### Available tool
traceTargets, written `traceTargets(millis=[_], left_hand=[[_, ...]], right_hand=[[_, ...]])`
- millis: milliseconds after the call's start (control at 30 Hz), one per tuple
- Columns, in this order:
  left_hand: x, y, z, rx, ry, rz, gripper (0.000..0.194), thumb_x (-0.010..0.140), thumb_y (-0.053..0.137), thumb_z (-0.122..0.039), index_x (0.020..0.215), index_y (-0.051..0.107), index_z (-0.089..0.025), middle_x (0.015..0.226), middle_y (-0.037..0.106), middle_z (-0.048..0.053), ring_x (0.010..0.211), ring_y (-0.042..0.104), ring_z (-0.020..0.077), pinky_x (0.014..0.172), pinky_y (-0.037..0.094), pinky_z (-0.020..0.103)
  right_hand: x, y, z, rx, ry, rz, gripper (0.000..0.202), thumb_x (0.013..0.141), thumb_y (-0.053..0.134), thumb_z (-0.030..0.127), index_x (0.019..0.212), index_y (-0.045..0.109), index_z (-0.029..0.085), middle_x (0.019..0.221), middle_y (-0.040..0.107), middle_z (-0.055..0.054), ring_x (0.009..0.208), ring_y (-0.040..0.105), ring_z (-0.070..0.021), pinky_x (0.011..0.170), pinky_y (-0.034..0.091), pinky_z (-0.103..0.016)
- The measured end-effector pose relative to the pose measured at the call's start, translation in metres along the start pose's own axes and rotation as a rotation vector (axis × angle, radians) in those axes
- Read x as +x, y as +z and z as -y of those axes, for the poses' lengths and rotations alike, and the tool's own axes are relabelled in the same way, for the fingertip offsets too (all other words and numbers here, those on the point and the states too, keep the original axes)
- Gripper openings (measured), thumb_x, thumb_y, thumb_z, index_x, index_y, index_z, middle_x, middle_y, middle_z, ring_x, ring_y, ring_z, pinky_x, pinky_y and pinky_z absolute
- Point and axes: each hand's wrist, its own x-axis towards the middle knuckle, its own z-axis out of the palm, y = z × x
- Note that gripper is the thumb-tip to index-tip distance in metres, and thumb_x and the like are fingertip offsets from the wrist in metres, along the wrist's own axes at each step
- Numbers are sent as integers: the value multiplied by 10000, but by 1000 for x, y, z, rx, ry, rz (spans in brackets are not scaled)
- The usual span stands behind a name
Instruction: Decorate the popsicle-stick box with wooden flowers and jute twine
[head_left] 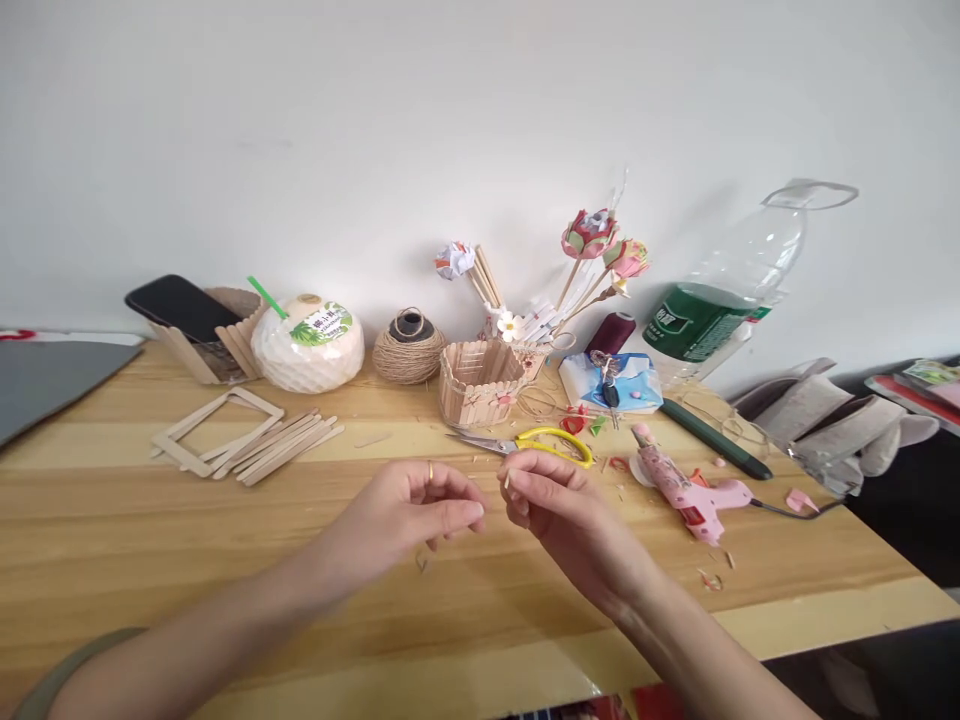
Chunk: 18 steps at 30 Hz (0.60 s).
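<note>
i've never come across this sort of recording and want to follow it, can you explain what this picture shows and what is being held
There's no machine here: these are a person's own bare hands, seen by a camera worn on the head, looking forward and down.

The right hand pinches a small pale piece, too small to identify. In the left hand, fingers loosely curled, no held object shows.

On the wooden table, beyond the hands, lie yellow-handled scissors, with a small stick basket behind them. Towards the left are loose craft sticks and a ball of twine; towards the right, a pink glue gun.
</note>
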Motion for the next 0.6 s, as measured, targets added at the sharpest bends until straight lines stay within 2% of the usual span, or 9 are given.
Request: traceTargets(millis=[100,200,333,433,533,600], left_hand=[[-3,8,-10,-101,22,28,211,676,643,-358,794,683,-187,749,669,-10,611,494,95,555,383,201],[-1,12,-14,-160,83,18,147,665,669,-294,772,701,-198,733,675,-23,640,508,90,558,368,185],[5,17,-16,-160,91,-7,93,644,683,-254,711,704,-192,676,666,-34,593,479,72,556,351,184],[10,19,-16,-154,80,-14,115,667,662,-286,712,700,-187,668,670,-26,580,473,75,558,355,193],[20,15,-16,-76,48,-31,180,693,631,-342,745,691,-181,677,672,-13,566,474,87,553,364,210],[31,6,-17,28,58,-83,194,690,623,-350,757,684,-178,691,672,-7,583,499,104,567,379,226]], right_hand=[[-4,3,1,-6,-38,22,153,635,761,339,671,696,205,615,531,30,565,386,-83,565,306,-234],[-6,1,-1,-63,-140,38,78,664,737,306,672,718,230,624,539,30,572,391,-87,562,310,-236],[-4,-7,-4,-187,-276,21,25,697,712,268,696,737,263,645,571,26,610,432,-100,598,346,-241],[0,-14,-4,-258,-325,15,51,720,695,267,739,740,282,696,610,19,668,492,-114,636,380,-245],[5,-22,0,-319,-316,-27,52,728,684,290,734,724,258,708,614,16,676,522,-121,632,400,-247],[9,-30,4,-413,-302,-95,88,741,669,309,720,699,229,718,610,10,680,523,-128,632,398,-252]])
